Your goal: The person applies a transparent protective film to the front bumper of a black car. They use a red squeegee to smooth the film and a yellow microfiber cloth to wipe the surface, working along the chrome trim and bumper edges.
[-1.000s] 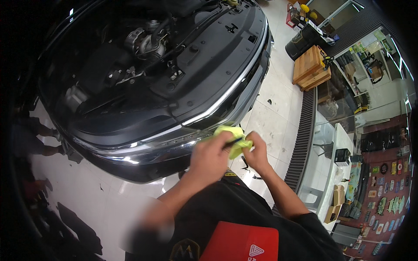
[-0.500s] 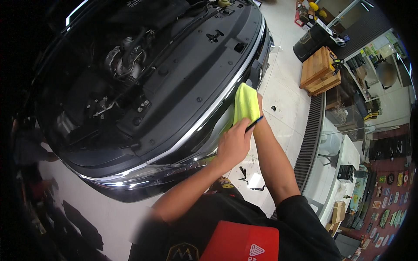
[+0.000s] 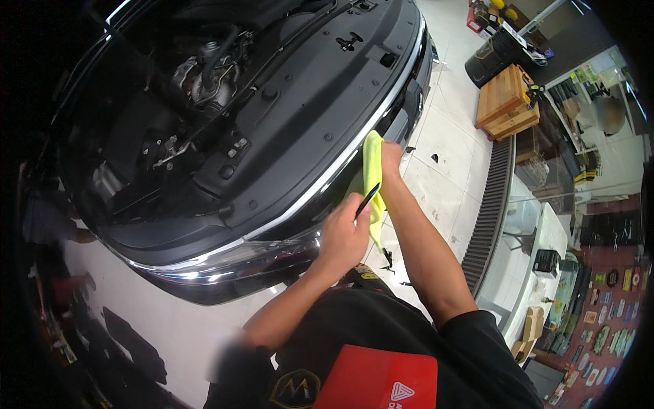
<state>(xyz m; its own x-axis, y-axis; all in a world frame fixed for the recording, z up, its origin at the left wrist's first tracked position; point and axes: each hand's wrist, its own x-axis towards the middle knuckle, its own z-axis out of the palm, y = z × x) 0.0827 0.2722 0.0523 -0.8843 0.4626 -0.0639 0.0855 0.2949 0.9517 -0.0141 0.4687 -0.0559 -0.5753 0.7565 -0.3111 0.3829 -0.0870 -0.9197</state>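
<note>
My left hand (image 3: 345,233) is closed round a slim black pen-like tool (image 3: 366,202) that sticks up past my thumb and has a bit of blue on it. A yellow-green cloth (image 3: 372,163) hangs beside it, its lower end drooping behind my left fingers. My right hand (image 3: 391,162) is shut on this cloth near the car's front, just below the chrome strip (image 3: 317,183). The fingertips of my right hand are hidden by the cloth. Close by my left hand is the car's clear headlight (image 3: 272,255).
The car's engine bay (image 3: 211,82) stands uncovered. Small dark pieces (image 3: 387,259) lie on the white tiled floor. A wooden crate (image 3: 504,102), a black drum (image 3: 492,60) and a white table (image 3: 548,232) stand to the right. Another person's arm (image 3: 83,236) shows at far left.
My right hand has drawn the cloth leftward, and it now hangs edge-on. My left hand has moved left and down with the tool. The view has shifted slightly.
</note>
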